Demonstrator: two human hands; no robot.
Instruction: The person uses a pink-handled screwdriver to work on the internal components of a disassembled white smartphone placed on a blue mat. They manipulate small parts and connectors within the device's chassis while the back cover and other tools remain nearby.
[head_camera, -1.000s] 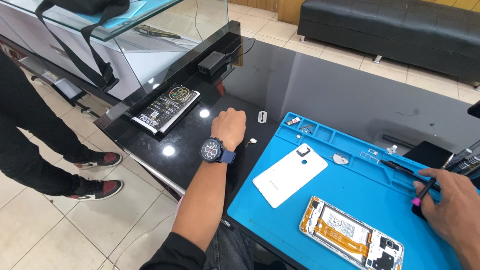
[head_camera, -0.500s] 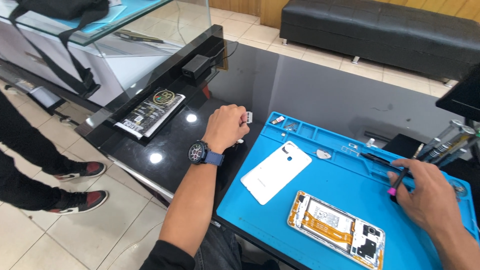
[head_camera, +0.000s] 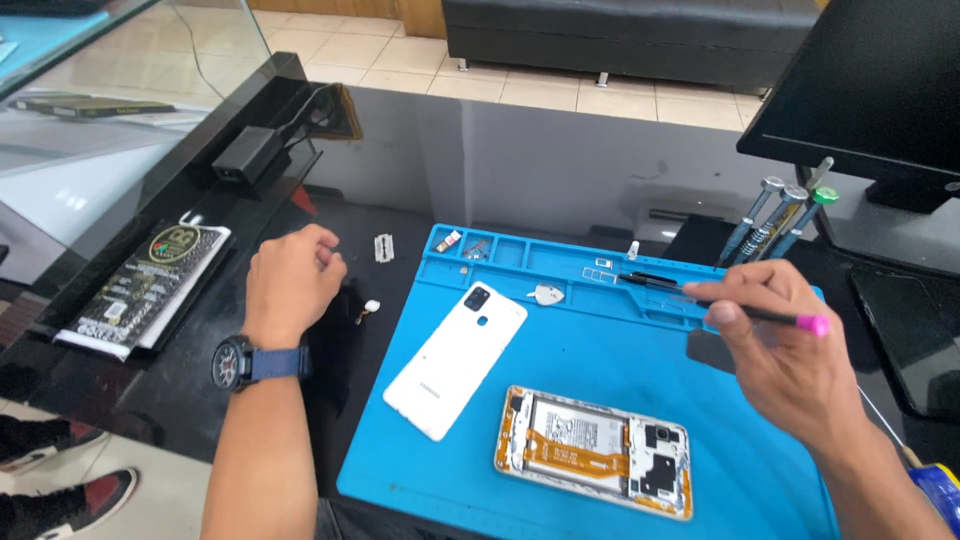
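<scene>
Our right grip (head_camera: 790, 350) was closed around a thin black tool with a pink end (head_camera: 760, 314), held level above the far right part of the blue work mat (head_camera: 620, 440). Our left grip (head_camera: 292, 283) rested loosely curled on the dark bench (head_camera: 390, 200), fingertips pinched toward each other near a small white part (head_camera: 371, 308); we could not tell whether anything sat between them. A dark watch on a blue strap (head_camera: 245, 362) circled that wrist.

On the mat lay a white phone back cover (head_camera: 455, 360), face down and slanted, and just beside it, nearer us, the opened phone body (head_camera: 594, 452) with its battery and orange flex cable showing. Along the mat's far edge ran a row of shallow moulded compartments (head_camera: 520, 255): the leftmost ones held a few tiny parts, too small to name, and a pale guitar-pick-shaped piece (head_camera: 545, 294) lay just below the row. Off the mat, a small metal blade (head_camera: 383, 247) lay on the bench. Three screwdrivers (head_camera: 775, 215) stood upright at the far right, below a dark monitor (head_camera: 870, 90). A printed black packet (head_camera: 145, 288) lay at the left, on the edge of a glass display case (head_camera: 100, 130).
</scene>
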